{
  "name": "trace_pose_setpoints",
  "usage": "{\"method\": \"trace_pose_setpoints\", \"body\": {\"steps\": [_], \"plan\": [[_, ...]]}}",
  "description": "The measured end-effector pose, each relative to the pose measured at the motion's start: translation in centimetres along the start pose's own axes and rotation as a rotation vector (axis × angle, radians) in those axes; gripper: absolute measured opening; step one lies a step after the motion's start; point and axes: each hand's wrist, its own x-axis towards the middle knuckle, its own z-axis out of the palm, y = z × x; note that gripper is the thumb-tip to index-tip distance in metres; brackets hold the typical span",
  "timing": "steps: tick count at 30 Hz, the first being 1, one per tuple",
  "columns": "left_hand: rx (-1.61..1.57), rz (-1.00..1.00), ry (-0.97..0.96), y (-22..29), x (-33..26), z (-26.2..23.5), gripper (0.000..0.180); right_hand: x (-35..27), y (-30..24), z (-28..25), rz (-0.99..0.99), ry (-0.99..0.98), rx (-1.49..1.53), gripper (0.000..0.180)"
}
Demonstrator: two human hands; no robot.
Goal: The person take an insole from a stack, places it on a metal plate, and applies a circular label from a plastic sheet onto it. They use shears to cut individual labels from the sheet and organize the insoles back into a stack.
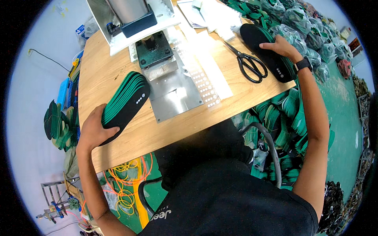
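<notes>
Left hand (92, 131) grips the near end of a fanned stack of green-and-black insoles (125, 102), fingers curled around it; stack rests tilted on the wooden table (118, 67), just left of the steel plate (175, 92) under the press (136, 17). Judgement: keep the stack squared and pinched at its heel end so the layers do not slide apart

Perforated white strip (204, 84) lies on the plate's right edge. Black scissors (250, 65) lie shut, apart from both hands

Right hand (281, 47) lies flat, fingers narrow, on a second insole pile (265, 49) at the table's far right corner; press down evenly so it stays off the edge

Containers: clear bags of green insoles (303, 23) beyond the table; loose insoles heaped on the floor (283, 122) at right
</notes>
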Motion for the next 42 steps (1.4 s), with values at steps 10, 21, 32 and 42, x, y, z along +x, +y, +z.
{"method": "trace_pose_setpoints", "body": {"steps": [10, 21, 32, 42], "plan": [[0.121, 0.353, 0.522, 0.7, -4.9, 1.1, 0.053, -12.0, -7.7, -6.7, -0.228, 0.092, 0.796, 0.051], [0.08, 0.55, 0.95, 3.3, -5.8, 3.1, 0.043, -20.1, -32.4, 5.2, -0.564, -1.134, 1.414, 0.049], [-0.672, 0.161, 0.946, -9.0, -14.1, 5.9, 0.114, -19.7, -41.8, 8.1, -1.217, -0.299, 0.166, 0.106], [-0.799, 0.111, 0.664, -8.7, -9.8, 9.3, 0.128, -19.0, -42.0, 14.5, -1.47, -0.139, 0.237, 0.092]]}}
